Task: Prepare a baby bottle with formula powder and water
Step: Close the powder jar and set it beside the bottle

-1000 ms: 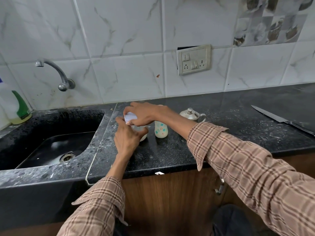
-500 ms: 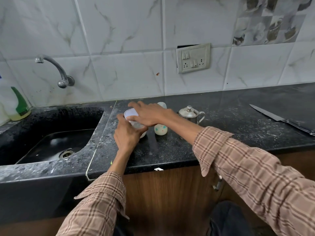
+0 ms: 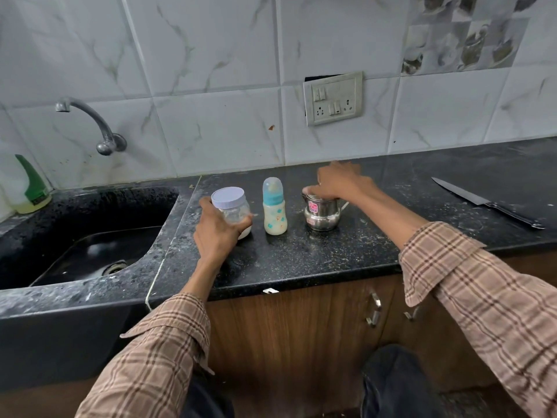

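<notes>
Blue-capped baby bottle [image 3: 274,208] stands straight up on the black counter [image 3: 301,254], teat pointing up. Left hand [image 3: 215,233] holds the jar [image 3: 231,211]; right hand [image 3: 340,182] grips the steel pot's [image 3: 322,215] top.

- The clear powder jar [image 3: 232,211], white lid on, stands upright in my left hand [image 3: 215,233].
- The baby bottle [image 3: 274,208] stands capped just beside it.
- The steel pot [image 3: 322,213] sits under my right hand [image 3: 342,181].
</notes>
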